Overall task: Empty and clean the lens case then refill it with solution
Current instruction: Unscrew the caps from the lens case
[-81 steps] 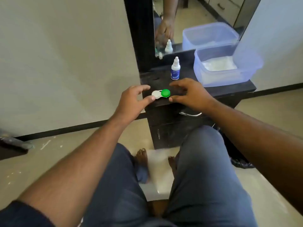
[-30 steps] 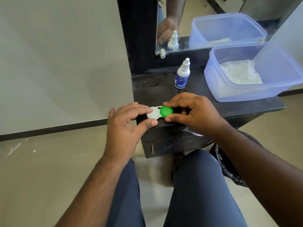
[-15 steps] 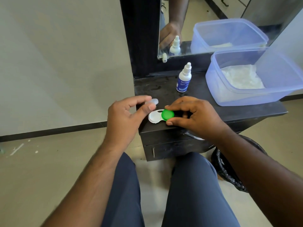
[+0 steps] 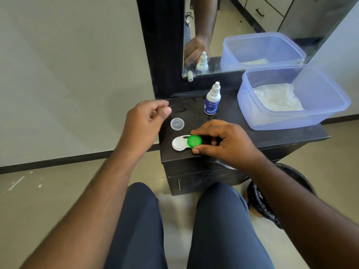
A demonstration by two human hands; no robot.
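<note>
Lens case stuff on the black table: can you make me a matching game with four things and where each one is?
Things:
1. green cap
2. clear cap
3. solution bottle
4. blue tub

Places:
A. standing upright near the mirror
B. lying loose on the table, beside the left hand
C. on the lens case, between the right hand's fingers
D. at the table's right end, with white stuff inside

Pairs: 1-C, 2-B, 3-A, 4-D
</note>
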